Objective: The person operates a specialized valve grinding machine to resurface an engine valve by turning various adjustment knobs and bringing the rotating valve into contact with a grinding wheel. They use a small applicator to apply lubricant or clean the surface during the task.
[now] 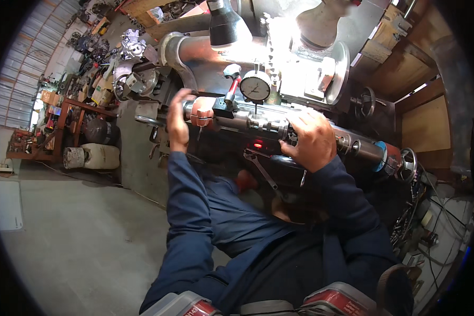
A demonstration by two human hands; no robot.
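Note:
A metal shaft (266,126) with stepped sections lies across a workshop machine in front of me. My right hand (312,139) is wrapped round the shaft's right part, thumb on the near side and fingers over the top. At the left end, my left hand (179,124) is beside an orange collar (201,111), its fingers stretched upward and slightly blurred; whether it touches the collar is unclear. A dial gauge (256,86) stands over the shaft with its stem pointing down at it. Left of the gauge is a red-handled tool (233,89) by a black block (225,108).
A lit lamp (227,26) hangs above the machine, near a large wheel (341,73). A wrench (262,169) sits below the shaft. At the right end is a handwheel (407,164). Gas cylinders (101,156) and a reddish bench (60,126) stand to the left.

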